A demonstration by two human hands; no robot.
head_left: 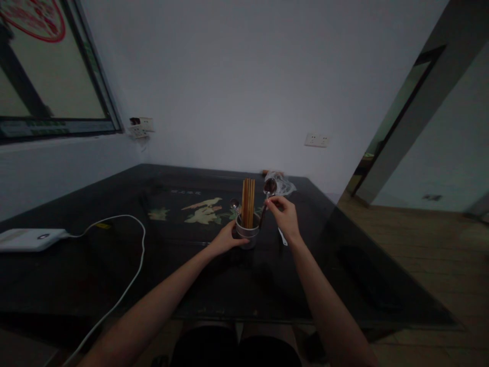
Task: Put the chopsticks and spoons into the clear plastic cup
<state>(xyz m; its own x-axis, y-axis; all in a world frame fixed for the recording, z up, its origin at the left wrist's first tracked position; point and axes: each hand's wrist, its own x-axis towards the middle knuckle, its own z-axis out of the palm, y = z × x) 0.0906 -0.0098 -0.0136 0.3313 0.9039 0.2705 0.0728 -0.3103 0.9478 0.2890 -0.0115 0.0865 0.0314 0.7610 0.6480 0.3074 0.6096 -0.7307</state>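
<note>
A small metal cup (247, 235) stands on the dark table (160, 265) with a bundle of wooden chopsticks (248, 203) upright in it. A metal spoon (235, 205) leans in the cup on its left side. My left hand (225, 239) grips the cup from the left. My right hand (284, 216) pinches the handle of a second spoon (269, 188), bowl up, its lower end down at the cup's right rim. A white utensil (282, 237) lies on the table just under my right wrist.
A white box (30, 239) with a white cable (132, 260) trailing toward me sits at the left of the table. A crumpled clear plastic bag (284, 184) lies by the far edge. Wall sockets (317, 139) are behind; wooden floor and a doorway lie to the right.
</note>
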